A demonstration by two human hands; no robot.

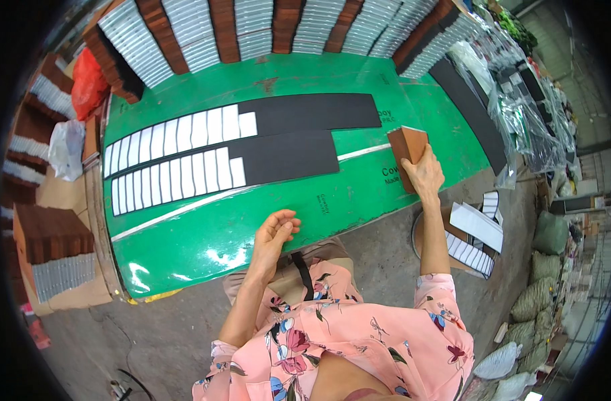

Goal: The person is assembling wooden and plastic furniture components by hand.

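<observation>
My right hand (425,175) grips a brown rectangular block (408,144) over the right part of a green-topped table (185,234). Whether the block is one piece or a stack of pieces is unclear. Near the table's front edge, my left hand (274,238) is empty, its fingers loosely bent and apart from the thumb. Two long strips lie side by side on the green surface, a farther strip (312,112) and a nearer strip (288,157). Each is black at the right, with a row of white pieces along its left part.
Tall brown and silvery-white stacks (255,30) line the table's back edge. Another stack (55,244) stands at the left, near a red bag (89,83) and a white bag (66,148). Clear plastic (532,137) covers goods at the right. A bin (469,244) with white-striped scraps sits below the table's right front edge.
</observation>
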